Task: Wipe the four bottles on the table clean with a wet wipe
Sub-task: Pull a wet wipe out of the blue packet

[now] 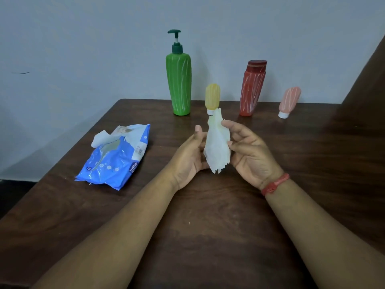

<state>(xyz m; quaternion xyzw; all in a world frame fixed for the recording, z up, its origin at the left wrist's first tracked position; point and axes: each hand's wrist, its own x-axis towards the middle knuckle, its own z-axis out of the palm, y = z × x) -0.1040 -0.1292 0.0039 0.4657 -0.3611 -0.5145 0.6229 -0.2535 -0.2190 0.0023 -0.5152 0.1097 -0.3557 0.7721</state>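
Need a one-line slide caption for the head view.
Both hands hold a wet wipe over a wooden table, four streaked bottles behind, open wipes pack at left.

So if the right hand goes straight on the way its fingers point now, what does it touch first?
Its fingers point left, so the right hand meets the wet wipe it already grips, then probably the left hand behind it.

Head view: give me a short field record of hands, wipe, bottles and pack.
wipe: white wet wipe, crumpled, held above the table
left hand: touches the wipe's left side
right hand: fingers curled on the wipe
bottles: green pump bottle, yellow bottle, red bottle, pink bottle, all standing at the far edge, white streaks on them
wipe pack: blue, open, at left
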